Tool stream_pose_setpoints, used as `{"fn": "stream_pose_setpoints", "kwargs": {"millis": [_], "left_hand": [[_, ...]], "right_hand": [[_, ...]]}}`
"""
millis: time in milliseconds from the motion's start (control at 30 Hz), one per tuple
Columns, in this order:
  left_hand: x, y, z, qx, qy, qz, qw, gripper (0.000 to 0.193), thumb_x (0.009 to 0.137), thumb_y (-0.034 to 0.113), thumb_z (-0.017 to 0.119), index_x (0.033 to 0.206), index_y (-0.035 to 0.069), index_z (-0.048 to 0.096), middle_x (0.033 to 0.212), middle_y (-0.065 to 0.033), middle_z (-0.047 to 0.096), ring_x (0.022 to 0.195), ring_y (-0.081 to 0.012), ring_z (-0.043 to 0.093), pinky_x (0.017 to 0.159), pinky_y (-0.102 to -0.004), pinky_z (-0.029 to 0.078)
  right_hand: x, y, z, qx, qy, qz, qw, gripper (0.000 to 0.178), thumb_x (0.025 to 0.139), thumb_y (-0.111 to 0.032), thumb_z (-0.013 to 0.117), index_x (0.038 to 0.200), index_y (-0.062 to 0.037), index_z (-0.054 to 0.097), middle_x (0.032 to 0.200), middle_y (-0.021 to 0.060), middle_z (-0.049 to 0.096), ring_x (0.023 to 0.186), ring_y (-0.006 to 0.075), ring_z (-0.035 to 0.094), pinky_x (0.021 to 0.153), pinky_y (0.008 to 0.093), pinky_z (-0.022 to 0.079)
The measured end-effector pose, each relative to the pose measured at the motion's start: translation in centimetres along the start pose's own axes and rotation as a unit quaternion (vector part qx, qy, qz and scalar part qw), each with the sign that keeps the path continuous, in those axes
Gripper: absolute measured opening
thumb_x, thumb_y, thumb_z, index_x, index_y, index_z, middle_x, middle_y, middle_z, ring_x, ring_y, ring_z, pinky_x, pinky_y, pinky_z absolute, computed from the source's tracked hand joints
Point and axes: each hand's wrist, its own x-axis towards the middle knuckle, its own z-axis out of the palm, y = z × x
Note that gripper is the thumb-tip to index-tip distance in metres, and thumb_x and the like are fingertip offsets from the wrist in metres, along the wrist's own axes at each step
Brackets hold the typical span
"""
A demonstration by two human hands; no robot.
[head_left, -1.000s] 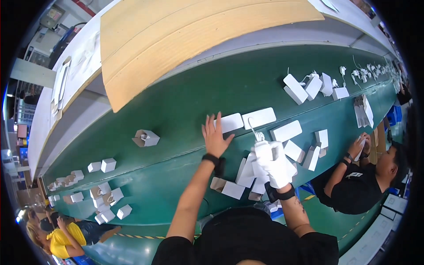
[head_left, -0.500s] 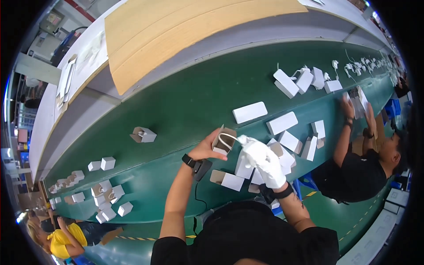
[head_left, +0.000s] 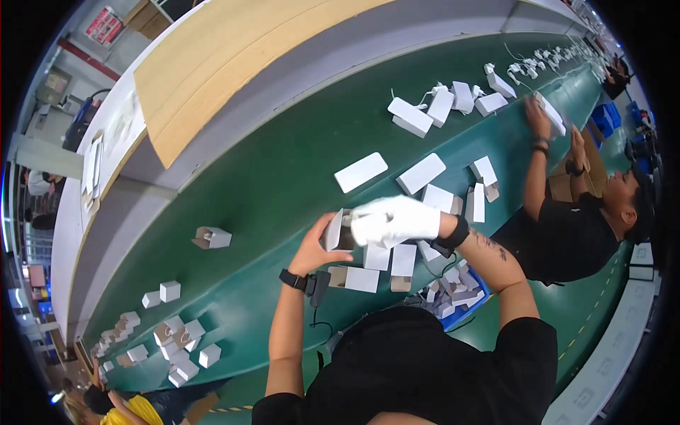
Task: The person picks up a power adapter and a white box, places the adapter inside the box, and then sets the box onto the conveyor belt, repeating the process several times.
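My bare left hand [head_left: 312,249] wraps round a small white carton [head_left: 331,232] with a brown inside and its end open. At that opening sits my right hand [head_left: 398,221] in a white glove, its fingers drawn together and slightly blurred. The glove hides most of the carton's mouth and whatever the fingertips hold. Just in front of my body lie several white cartons [head_left: 363,280], some with brown flaps open. Beyond my right hand, a closed-looking white carton [head_left: 361,172] rests on the green bench [head_left: 276,163].
A blue bin [head_left: 467,306] of grey-white pieces stands beside me at the right. Further right, a co-worker [head_left: 574,241] handles a white carton. White cabled adapters [head_left: 545,64] lie at the far right, more cartons [head_left: 177,340] at the left. A shelf with cardboard [head_left: 212,78] borders the far side.
My right hand has moved left onto the carton's opening, covering the white cable loop seen there before. The carton has shifted slightly left. The whole view has turned, and the blue bin's contents now show.
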Motion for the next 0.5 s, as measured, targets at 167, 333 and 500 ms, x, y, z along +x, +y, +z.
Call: {"fn": "stream_pose_setpoints", "kwargs": {"millis": [167,333,500], "left_hand": [[0.8,-0.2,1.8,-0.013,0.018,0.024,0.999,0.090,0.051,0.020,0.090,0.127,0.006,0.044,0.125,-0.0061,0.050,0.116,-0.0203,0.047,0.096,-0.0338,0.039],[0.2,-1.5,1.7,0.064,0.051,0.071,0.994,0.084,0.051,0.023,0.089,0.123,0.007,0.047,0.118,-0.0068,0.054,0.111,-0.0208,0.051,0.096,-0.0340,0.039],[0.4,-3.1,2.1,0.027,0.077,0.058,0.995,0.080,0.054,0.023,0.088,0.121,0.006,0.048,0.117,-0.0083,0.053,0.107,-0.0232,0.052,0.094,-0.0352,0.040]], "right_hand": [[0.8,-0.7,2.5,-0.340,0.136,-0.146,0.919,0.024,0.081,-0.025,0.057,0.094,-0.0046,0.060,0.088,0.0183,0.062,0.065,0.0330,0.062,0.059,0.0410,0.051],[2.0,-0.1,4.3,-0.600,0.069,0.005,0.797,0.020,0.079,-0.019,0.057,0.092,-0.0047,0.061,0.091,0.0156,0.062,0.073,0.0311,0.063,0.063,0.0386,0.051],[3.9,2.4,4.2,-0.360,0.142,-0.209,0.898,0.021,0.074,-0.012,0.058,0.093,-0.0038,0.061,0.094,0.0139,0.062,0.085,0.0319,0.061,0.070,0.0394,0.050]]}}
